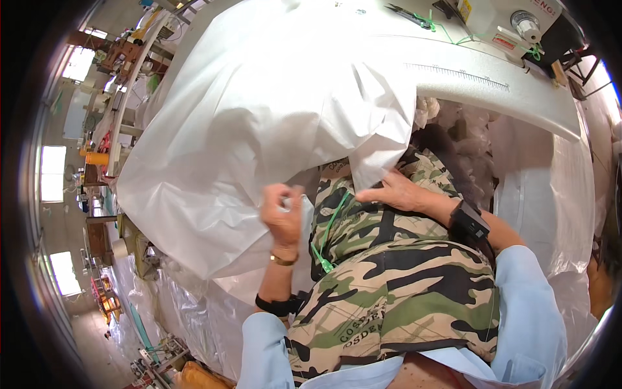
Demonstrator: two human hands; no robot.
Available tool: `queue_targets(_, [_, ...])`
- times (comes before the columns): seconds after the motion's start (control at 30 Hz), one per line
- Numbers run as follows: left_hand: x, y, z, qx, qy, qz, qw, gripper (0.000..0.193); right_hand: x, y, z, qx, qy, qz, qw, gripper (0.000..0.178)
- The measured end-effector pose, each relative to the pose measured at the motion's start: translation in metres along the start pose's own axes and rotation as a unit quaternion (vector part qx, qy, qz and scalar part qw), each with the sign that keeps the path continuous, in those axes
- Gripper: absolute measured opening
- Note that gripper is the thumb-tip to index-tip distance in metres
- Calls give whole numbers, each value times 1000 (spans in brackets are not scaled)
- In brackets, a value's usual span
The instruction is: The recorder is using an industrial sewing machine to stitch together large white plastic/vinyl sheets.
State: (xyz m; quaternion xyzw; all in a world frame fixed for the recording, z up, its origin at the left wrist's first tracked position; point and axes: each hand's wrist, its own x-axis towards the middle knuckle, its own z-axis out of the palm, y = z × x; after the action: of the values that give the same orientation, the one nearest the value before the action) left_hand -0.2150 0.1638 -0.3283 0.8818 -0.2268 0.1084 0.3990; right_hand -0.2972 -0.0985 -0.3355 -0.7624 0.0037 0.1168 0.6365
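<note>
A large white sheet of thin, smooth material drapes in folds from the table down toward my lap. My left hand is in front of its lower part, fingers curled together and smeared by motion. Whether the sheet's edge is between those fingers cannot be made out. My right hand is over my lap at the sheet's hanging right corner, its thumb pointing left and its other fingers partly hidden behind the material. A camouflage apron covers my lap, with a green cord lying on it.
A white sewing machine stands at the far right of the white table, which has a ruler scale along it. Thread snips lie near the machine. Clear plastic bulges at my left; cluttered shelving stands farther left.
</note>
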Motion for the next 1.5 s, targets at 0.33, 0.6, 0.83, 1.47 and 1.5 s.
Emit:
queue_targets(0.33, [-29, -136, 115, -120, -145, 121, 975, 26, -61, -91, -14, 333, -169, -48, 926, 36])
queue_targets(0.6, [49, -160, -15, -53, 15, -88, 995, 26, -80, -12, -49, 207, 46, 108, 971, 61])
queue_targets(0.83, [33, -188, -130, -68, 231, -220, 945, 26, -63, -58, -18, 78, -93, 73, 990, 67])
queue_targets(1.47, [-65, -194, -25, -322, 157, -381, 853, 28, -24, 29, -25, -153, -115, 25, 981, 46])
queue_targets(1.5, [-71, -193, -21, -323, 158, -385, 850, 28, -21, 37, -26, -155, -115, 21, 981, 46])
